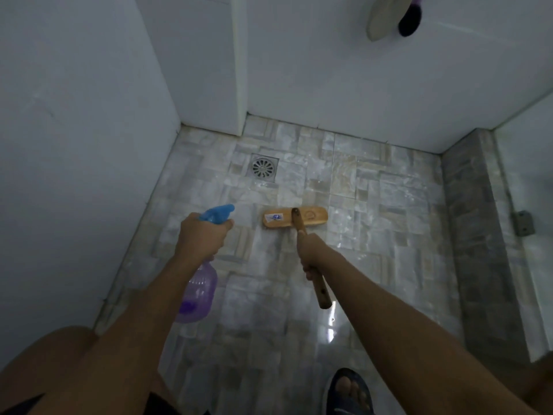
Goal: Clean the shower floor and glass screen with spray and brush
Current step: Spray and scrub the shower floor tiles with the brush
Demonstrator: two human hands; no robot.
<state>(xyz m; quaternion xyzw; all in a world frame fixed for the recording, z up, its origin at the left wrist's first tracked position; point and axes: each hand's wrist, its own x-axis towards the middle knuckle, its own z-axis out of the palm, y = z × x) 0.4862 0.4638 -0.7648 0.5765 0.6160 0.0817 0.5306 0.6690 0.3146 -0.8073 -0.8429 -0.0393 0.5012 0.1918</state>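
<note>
1. Left grip: bare hand, fingers clamped round the neck of the spray bottle. The blue trigger head points forward and down at the tiles, and the purple body hangs under the wrist.
2. Drain: square metal grate set in the floor, beyond the nozzle and up-left of the brush.
3. Brush: wooden, long-handled. The head lies flat on the shower floor, just right of the nozzle.
4. Right grip: bare hand closed round the brush handle partway along, with the handle's end sticking out behind it.
5. Shower floor: stone-pattern tiles with a wet sheen and light glare near the right arm.
6. Kerb: raised dark strip along the right side.
7. Glass screen: apparently the pale panel above the kerb, with a metal bracket low down.

Step in hand, as judged: the floor, with spray and brush working together. The next move calls for a squeeze of the trigger onto the tiles beside the head, then firm downward strokes towards the drain. The glass looks like the later job.
</note>
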